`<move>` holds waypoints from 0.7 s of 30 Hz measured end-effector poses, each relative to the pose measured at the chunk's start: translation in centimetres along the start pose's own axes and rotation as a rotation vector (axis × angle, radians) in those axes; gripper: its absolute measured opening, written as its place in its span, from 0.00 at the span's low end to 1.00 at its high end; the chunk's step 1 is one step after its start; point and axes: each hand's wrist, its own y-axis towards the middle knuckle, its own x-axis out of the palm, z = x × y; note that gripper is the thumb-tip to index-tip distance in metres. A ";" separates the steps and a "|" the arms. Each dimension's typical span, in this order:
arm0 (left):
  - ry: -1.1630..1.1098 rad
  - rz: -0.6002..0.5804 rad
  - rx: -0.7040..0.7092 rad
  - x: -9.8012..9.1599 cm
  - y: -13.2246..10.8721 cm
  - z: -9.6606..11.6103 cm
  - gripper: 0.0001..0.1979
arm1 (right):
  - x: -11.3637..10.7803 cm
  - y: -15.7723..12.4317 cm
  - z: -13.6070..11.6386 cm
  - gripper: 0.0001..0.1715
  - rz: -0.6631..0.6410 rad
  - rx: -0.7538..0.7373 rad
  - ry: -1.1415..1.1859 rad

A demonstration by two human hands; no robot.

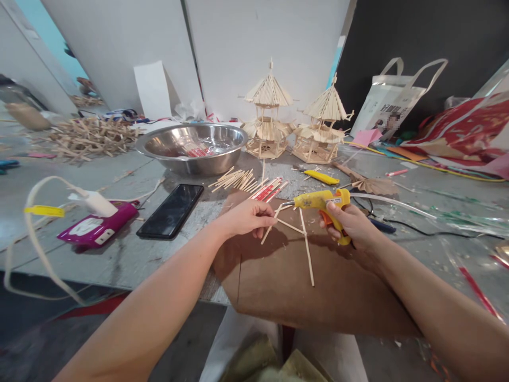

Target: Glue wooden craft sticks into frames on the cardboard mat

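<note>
My right hand [344,223] is wrapped round a yellow hot glue gun [318,200], whose nozzle points left at a joint between thin wooden sticks. My left hand [254,217] pinches the left side of this small stick frame [292,226]. Several sticks make up the frame, and one long stick [308,260] reaches down toward me. Beneath both hands lies a brown board [286,286]. Loose sticks [236,180] and sticks in red-marked wrapping [268,190] lie just beyond my left hand.
Behind stand a steel bowl [194,162] and two stick pagodas [268,114] [324,124]. A yellow cutter [322,177] lies beyond the glue gun. At left are a black phone [170,211], a purple power strip [99,225] and a stick pile [93,135]. A white bag [389,103] stands back right.
</note>
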 end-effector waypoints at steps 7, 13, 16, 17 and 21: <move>-0.003 -0.004 0.005 0.0 0.0 0.0 0.11 | -0.1 0.1 0.2 0.23 -0.006 0.011 0.024; 0.006 0.024 -0.006 0.1 0.0 0.0 0.11 | -0.1 0.1 0.3 0.23 0.011 0.008 0.002; 0.007 0.019 0.001 0.1 0.0 -0.1 0.11 | 0.0 0.1 0.2 0.23 0.004 -0.010 0.001; 0.008 0.017 0.005 0.1 0.1 -0.1 0.11 | 0.0 0.1 0.2 0.23 0.003 -0.012 0.000; 0.020 0.023 0.016 0.1 0.1 -0.3 0.11 | 0.1 0.0 0.0 0.23 0.012 -0.016 0.001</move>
